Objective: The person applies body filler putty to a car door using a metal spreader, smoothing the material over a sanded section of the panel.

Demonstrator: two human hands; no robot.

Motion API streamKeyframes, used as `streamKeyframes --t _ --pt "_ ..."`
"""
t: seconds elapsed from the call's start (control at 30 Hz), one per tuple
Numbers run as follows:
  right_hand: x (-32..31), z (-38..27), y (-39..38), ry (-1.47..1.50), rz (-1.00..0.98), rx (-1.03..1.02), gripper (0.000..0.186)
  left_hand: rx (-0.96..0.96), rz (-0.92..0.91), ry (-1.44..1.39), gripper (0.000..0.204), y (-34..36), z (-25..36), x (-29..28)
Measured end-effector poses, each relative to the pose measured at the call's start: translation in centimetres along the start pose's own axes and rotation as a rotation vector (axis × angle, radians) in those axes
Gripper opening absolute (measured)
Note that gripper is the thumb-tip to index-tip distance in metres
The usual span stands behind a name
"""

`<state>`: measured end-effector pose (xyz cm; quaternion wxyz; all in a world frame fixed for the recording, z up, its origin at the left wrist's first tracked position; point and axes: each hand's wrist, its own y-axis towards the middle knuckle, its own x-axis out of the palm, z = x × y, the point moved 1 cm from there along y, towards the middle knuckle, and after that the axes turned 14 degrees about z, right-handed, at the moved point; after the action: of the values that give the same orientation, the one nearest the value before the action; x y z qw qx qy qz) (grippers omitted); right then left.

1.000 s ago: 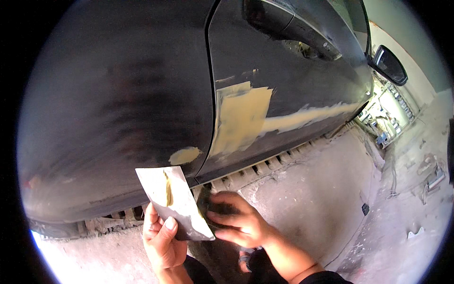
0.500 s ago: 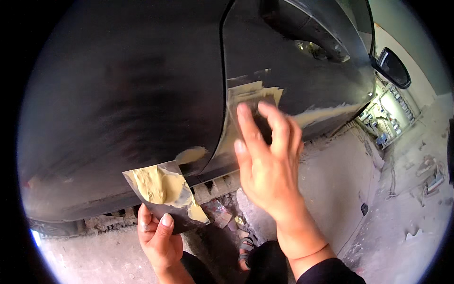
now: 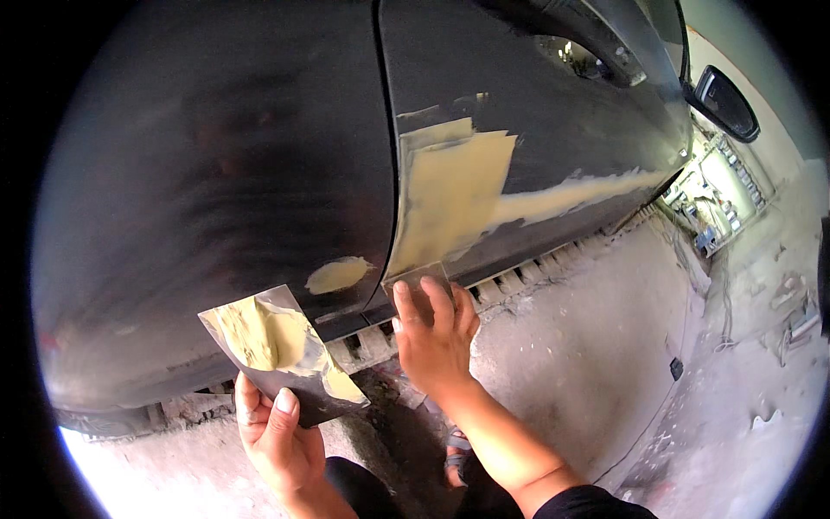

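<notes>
A dark car side [image 3: 216, 156] fills the upper view, with a broad smear of yellowish body filler [image 3: 450, 186] on the door beside the panel seam. A paler streak of filler [image 3: 579, 195] runs rightward from it, and a small oval patch [image 3: 339, 275] lies left of the seam. My left hand [image 3: 281, 432] pinches a flat mixing plate [image 3: 307, 394] by its lower edge; a lump of filler [image 3: 248, 333] sits on the plate. Under the broad smear, my right hand [image 3: 437, 342] presses a thin spreader [image 3: 432, 275] against the door's lower edge, fingers on its back.
A wing mirror [image 3: 724, 104] juts out at the upper right. Behind it stands a lit shelf [image 3: 726, 195] with small items. A cable [image 3: 640, 428] with a small black object [image 3: 676, 368] crosses the dusty floor [image 3: 562, 346]. My sandalled foot [image 3: 458, 450] is below.
My right hand has moved down and left with the spreader, uncovering a smooth layer of filler on the door. The left hand with the plate has shifted slightly left.
</notes>
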<state>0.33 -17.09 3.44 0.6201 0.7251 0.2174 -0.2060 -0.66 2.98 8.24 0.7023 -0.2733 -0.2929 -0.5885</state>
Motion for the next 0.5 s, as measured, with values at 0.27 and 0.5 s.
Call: streamKeyframes --t 0.27,0.5 --pt "-7.8 0.7 8.4 -0.100 0.119 -0.142 0.059 0.004 -0.007 -0.008 0.050 0.0 0.3 0.2" --pt "-7.0 1.1 10.7 -0.149 0.177 -0.308 0.058 0.025 -0.002 0.006 0.051 -0.2 0.4 0.0"
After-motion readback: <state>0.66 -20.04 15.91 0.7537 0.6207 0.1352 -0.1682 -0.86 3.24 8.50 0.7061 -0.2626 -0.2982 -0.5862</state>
